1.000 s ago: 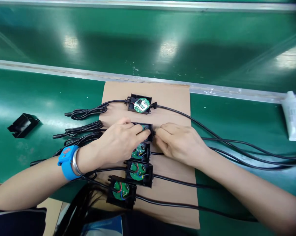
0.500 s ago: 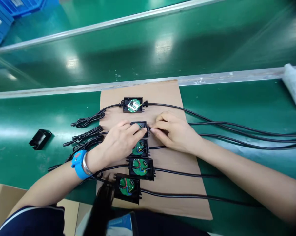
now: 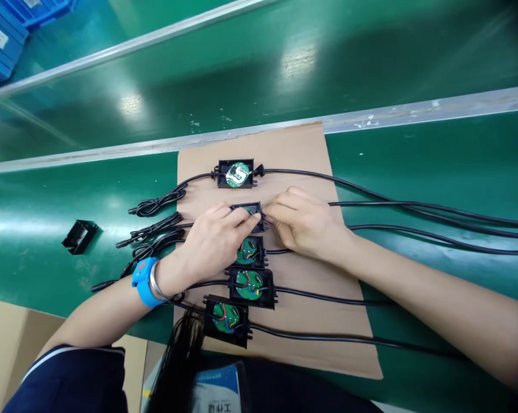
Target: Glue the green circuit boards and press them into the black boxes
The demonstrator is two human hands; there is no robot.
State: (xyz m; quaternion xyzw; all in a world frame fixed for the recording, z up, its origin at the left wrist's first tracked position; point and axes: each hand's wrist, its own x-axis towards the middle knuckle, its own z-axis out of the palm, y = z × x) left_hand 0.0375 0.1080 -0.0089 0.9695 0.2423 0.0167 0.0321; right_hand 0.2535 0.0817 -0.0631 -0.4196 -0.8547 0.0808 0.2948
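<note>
View tilted; two hands (image 3: pixel 211 238) (image 3: pixel 306 223) at one of five wired boxes (image 3: pixel 257 226).

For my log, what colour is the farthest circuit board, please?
The board is green and white, head view.

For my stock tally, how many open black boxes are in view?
6. On the brown sheet: far box, second box, third box, fourth box, near box. On the green table at left: lone box. The left hand partly covers two.

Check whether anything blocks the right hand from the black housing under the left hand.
Nothing visible does: the right hand is close beside the right end of the black housing, while the left hand covers part of it. Contact is unclear.
</note>
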